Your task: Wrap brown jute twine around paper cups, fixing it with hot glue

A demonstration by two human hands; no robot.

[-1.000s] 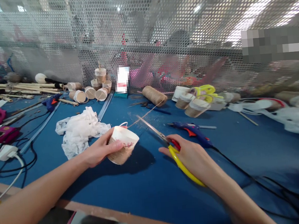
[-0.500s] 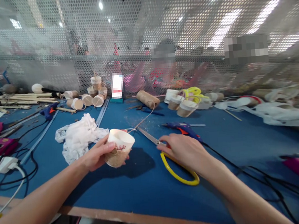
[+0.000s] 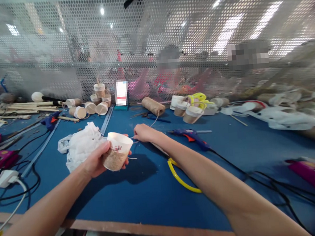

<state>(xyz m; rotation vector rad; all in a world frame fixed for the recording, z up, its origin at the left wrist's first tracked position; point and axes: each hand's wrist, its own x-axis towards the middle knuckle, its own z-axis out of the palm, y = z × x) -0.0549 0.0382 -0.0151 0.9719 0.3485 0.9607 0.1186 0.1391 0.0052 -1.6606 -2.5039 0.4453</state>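
My left hand [image 3: 97,161] is wrapped around a small cup [image 3: 117,152], tilted to the right. Its upper part is white with a reddish mark, its lower part covered in brown fibre. To the right of the cup, my right hand [image 3: 144,133] pinches a thin cord [image 3: 134,138] that runs toward it from the cup. Twine also trails from the twine spool [image 3: 153,106] to just behind this hand. Scissors with yellow handles [image 3: 182,179] lie on the table, partly hidden under my right forearm. A loose cord end [image 3: 132,158] sticks out beside my left fingertips.
Crumpled white fabric [image 3: 81,144] lies left of the cup. A blue glue gun [image 3: 193,137] with a black cable rests to the right. Several fibre-covered cups [image 3: 99,90] stand at the back, near a phone [image 3: 121,93]. Perforated metal sheeting [image 3: 69,74] closes off the far side.
My right hand has left the scissors on the table and moved up and left to the cord. The cup in my left hand has shifted slightly left and up.
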